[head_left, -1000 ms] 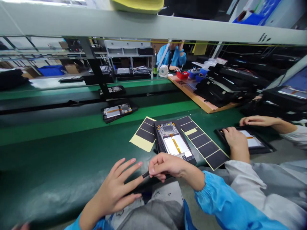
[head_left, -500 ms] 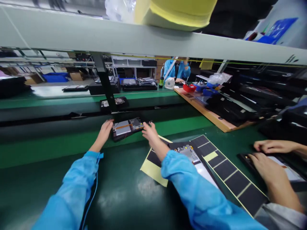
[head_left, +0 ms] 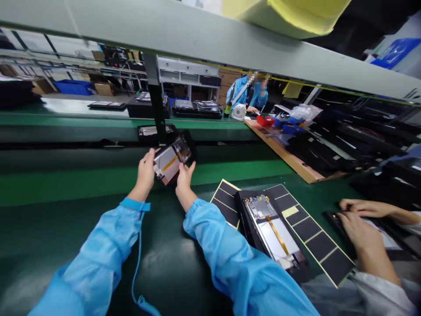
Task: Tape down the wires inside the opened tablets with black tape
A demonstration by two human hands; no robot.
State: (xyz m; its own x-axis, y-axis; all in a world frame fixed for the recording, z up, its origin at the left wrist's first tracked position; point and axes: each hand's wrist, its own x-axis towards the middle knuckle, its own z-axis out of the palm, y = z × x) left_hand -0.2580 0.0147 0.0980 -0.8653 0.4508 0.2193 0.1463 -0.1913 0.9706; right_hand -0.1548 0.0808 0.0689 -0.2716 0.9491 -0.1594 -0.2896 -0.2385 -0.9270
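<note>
An opened tablet [head_left: 169, 163], its battery, orange ribbon cable and circuit board exposed, is tilted up between my hands above the green bench. My left hand [head_left: 145, 172] grips its left edge; my right hand [head_left: 185, 181] has thumb and fingers closed on its lower right edge. A black tray or foam piece shows behind the tablet's right end. To the right of my right forearm lies another opened tablet [head_left: 269, 228] in a black holder. Sheets of black adhesive pads [head_left: 315, 237] on yellow backing lie under and beside it.
A grey shelf beam [head_left: 204, 35] crosses overhead, with a post [head_left: 155, 96] coming down. Another device [head_left: 154, 131] lies by the post. At the right, a co-worker's hands [head_left: 365, 224] work on a device. A wood-edged board [head_left: 286, 153] carries bins and black parts. Another person sits across.
Both hands have closed on the tablet, lifting and tilting it up off the bench. My right hand has shifted left, uncovering more of the second tablet. The camera view has turned slightly.
</note>
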